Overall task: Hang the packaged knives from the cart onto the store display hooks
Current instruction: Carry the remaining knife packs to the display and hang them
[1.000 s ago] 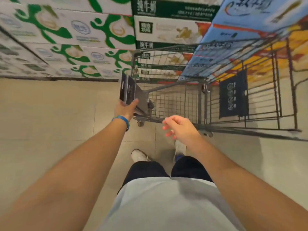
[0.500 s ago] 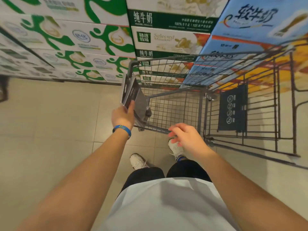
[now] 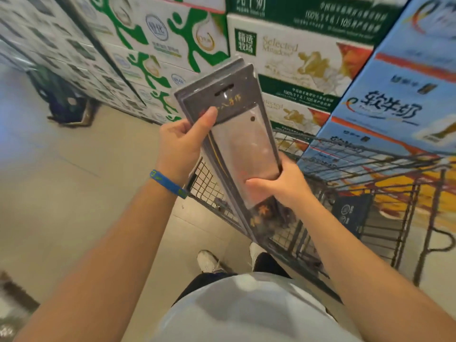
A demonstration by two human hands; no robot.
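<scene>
A stack of packaged knives [image 3: 237, 134] in grey cards with a hang slot at the top is raised upright in front of me, a cleaver blade showing through the clear blister. My left hand [image 3: 182, 141] grips the stack's left edge, thumb pressed on the front near the top. My right hand [image 3: 278, 183] is closed around the lower part of the front pack, fingers over the blade window. The wire cart [image 3: 370, 218] stands behind and right of the packs. No display hooks are in view.
Stacked milk cartons [image 3: 283, 53] fill the wall ahead, blue ones [image 3: 394, 107] to the right behind the cart. A dark bundle [image 3: 66, 99] lies on the tiled floor at left. My shoes [image 3: 209, 261] are just behind the cart's near end.
My left hand has lifted the packs up from the cart's corner and turned them face-on. My right hand, which was open over the cart handle, has come up and closed on the front pack.
</scene>
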